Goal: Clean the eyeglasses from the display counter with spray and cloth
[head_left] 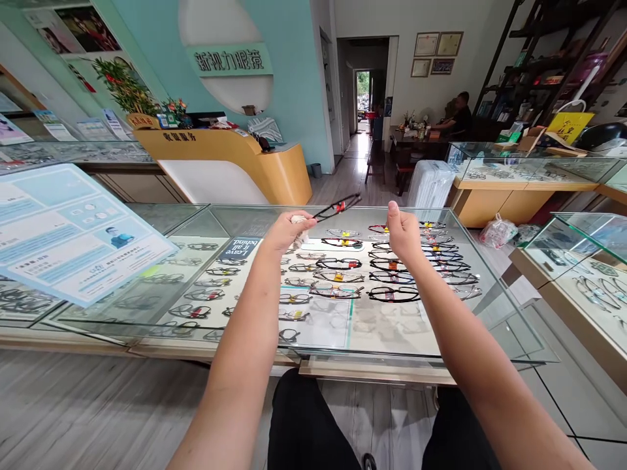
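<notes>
My left hand [290,232] is closed on a pair of dark-framed eyeglasses [337,206] with a red-and-white sticker on the lens, raised above the glass display case [323,356]. A crumpled white cloth [300,236] is bunched in the same hand. To the right, my right hand [404,232] is curled with its thumb up, apart from the eyeglasses; its inner fingers are hidden, so I cannot make out what they hold, if anything. Below both hands, rows of eyeglass frames [340,264] with coloured stickers lie in the case.
A blue-and-white leaflet [78,228] stands on the left of the counter. Another glass case [582,274] is at the right. Behind are a yellow reception desk [289,170], a wrapped white suitcase [431,183] and a person [458,117] seated at a table.
</notes>
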Tool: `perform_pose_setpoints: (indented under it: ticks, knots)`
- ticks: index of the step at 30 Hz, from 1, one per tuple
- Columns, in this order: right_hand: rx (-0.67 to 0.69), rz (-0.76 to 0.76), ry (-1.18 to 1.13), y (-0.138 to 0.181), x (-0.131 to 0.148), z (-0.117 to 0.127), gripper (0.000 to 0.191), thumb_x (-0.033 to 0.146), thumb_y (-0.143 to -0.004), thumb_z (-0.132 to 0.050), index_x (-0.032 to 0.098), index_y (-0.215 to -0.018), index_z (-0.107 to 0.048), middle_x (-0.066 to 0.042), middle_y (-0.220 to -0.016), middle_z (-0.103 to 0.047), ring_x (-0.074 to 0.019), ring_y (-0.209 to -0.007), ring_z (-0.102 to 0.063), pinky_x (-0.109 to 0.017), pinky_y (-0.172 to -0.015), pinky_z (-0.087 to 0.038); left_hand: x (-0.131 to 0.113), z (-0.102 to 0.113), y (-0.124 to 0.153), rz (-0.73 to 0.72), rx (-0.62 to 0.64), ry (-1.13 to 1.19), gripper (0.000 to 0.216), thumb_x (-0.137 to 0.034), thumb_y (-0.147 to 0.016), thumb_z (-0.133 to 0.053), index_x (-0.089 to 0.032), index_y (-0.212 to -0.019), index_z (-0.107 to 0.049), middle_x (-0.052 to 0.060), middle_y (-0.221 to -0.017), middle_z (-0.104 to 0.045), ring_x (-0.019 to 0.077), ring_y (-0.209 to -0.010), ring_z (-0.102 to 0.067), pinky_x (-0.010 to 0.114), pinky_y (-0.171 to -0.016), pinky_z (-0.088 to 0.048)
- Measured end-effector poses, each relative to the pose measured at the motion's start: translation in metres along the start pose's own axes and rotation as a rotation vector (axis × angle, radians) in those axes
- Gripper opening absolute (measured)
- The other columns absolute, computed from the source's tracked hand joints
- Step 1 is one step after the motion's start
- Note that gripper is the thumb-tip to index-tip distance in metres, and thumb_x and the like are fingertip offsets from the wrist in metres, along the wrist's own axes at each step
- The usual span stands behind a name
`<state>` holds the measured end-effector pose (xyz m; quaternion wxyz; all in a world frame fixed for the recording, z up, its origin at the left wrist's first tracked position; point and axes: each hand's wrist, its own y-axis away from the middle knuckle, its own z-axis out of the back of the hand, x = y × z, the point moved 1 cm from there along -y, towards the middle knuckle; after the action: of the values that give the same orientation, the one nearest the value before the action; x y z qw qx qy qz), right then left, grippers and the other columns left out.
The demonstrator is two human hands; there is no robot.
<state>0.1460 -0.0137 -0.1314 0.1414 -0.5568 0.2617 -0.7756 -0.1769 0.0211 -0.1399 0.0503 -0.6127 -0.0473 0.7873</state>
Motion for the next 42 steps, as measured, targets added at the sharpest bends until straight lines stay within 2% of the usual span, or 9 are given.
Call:
perform_pose_setpoints:
  ticks: [7,12,16,18,23,27,31,35,42]
  knots:
    - [0.024,0.078,-0.018,0.000,0.018,0.014,0.076,0.093,-0.102,-0.027,0.026,-0.067,-0.024,0.003,-0.063,-0.027,-0.0141,-0.062,-0.025,-0.037,-0.062,-0.018,-0.047,-0.105,0.008,-0.131,-0.165,0.537,0.067,-0.065,-0.052,-0.104,-0.022,-0.085,-0.066,-0.009,-0.058,-0.049,0.0073,-0.046,-0.042,0.022,-0.043,-0.035]
    - [0.024,0.133,0.100,-0.003,0.005,0.049,0.074,0.091,-0.104,-0.030,0.026,-0.068,-0.028,0.003,-0.063,-0.029,-0.0144,-0.064,-0.025,-0.035,-0.064,-0.018,-0.075,-0.171,0.020,-0.176,-0.143,0.569,0.067,-0.066,-0.052,-0.105,-0.020,-0.085,-0.070,-0.008,-0.061,-0.051,0.0058,-0.048,-0.041,0.021,-0.045,-0.036]
    - [0.018,0.051,0.049,-0.004,-0.017,0.069,0.074,0.092,-0.103,-0.031,0.027,-0.068,-0.025,0.004,-0.064,-0.026,-0.0144,-0.064,-0.024,-0.035,-0.063,-0.018,-0.069,-0.202,0.038,-0.107,-0.103,0.549,0.064,-0.068,-0.056,-0.103,-0.021,-0.083,-0.069,-0.009,-0.057,-0.046,0.0072,-0.047,-0.038,0.022,-0.041,-0.028]
    - [-0.016,0.026,-0.023,-0.003,-0.020,0.071,0.072,0.090,-0.103,-0.033,0.027,-0.068,-0.026,0.004,-0.065,-0.028,-0.0146,-0.064,-0.025,-0.035,-0.062,-0.019,-0.061,-0.209,0.045,-0.063,-0.074,0.545,0.065,-0.069,-0.056,-0.103,-0.021,-0.083,-0.069,-0.009,-0.056,-0.043,0.0077,-0.046,-0.037,0.022,-0.040,-0.026]
    - [0.018,-0.030,-0.105,0.002,-0.014,0.066,0.057,0.082,-0.101,-0.053,0.026,-0.098,-0.059,0.008,-0.062,-0.032,-0.0143,-0.057,-0.027,-0.033,-0.059,-0.022,-0.047,-0.210,0.050,-0.010,-0.066,0.505,0.064,-0.069,-0.056,-0.102,-0.021,-0.081,-0.070,-0.008,-0.059,-0.044,0.0081,-0.049,-0.040,0.022,-0.042,-0.029]
    - [0.060,-0.062,-0.145,0.004,-0.011,0.063,0.057,0.082,-0.097,-0.059,0.025,-0.099,-0.060,0.011,-0.057,-0.025,-0.0128,-0.055,-0.022,-0.033,-0.059,-0.020,-0.043,-0.209,0.049,-0.014,-0.092,0.428,0.062,-0.069,-0.057,-0.102,-0.020,-0.081,-0.072,-0.007,-0.056,-0.046,0.0072,-0.048,-0.035,0.022,-0.043,-0.025]
    - [0.116,-0.114,-0.227,0.001,-0.011,0.063,0.061,0.085,-0.090,-0.065,0.024,-0.095,-0.062,0.012,-0.054,-0.026,-0.0122,-0.055,-0.019,-0.032,-0.058,-0.019,-0.042,-0.207,0.052,-0.030,0.012,0.267,0.059,-0.073,-0.066,-0.097,-0.021,-0.081,-0.073,-0.007,-0.051,-0.043,0.0075,-0.044,-0.027,0.024,-0.042,-0.019]
    - [0.182,-0.119,-0.218,-0.001,-0.011,0.068,0.058,0.082,-0.089,-0.068,0.024,-0.089,-0.062,0.011,-0.053,-0.029,-0.0118,-0.055,-0.020,-0.031,-0.058,-0.020,-0.046,-0.200,0.049,-0.137,0.102,0.083,0.058,-0.074,-0.076,-0.091,-0.020,-0.072,-0.072,-0.004,-0.051,-0.048,0.0088,-0.047,-0.035,0.025,-0.048,-0.027]
    - [0.294,-0.135,-0.219,-0.001,-0.016,0.068,0.060,0.081,-0.088,-0.070,0.022,-0.092,-0.070,0.010,-0.056,-0.028,-0.0116,-0.055,-0.019,-0.032,-0.057,-0.014,-0.050,-0.185,0.038,-0.212,0.000,0.242,0.061,-0.080,-0.073,-0.090,-0.022,-0.083,-0.074,-0.003,-0.055,-0.053,0.0111,-0.046,-0.041,0.026,-0.046,-0.031]
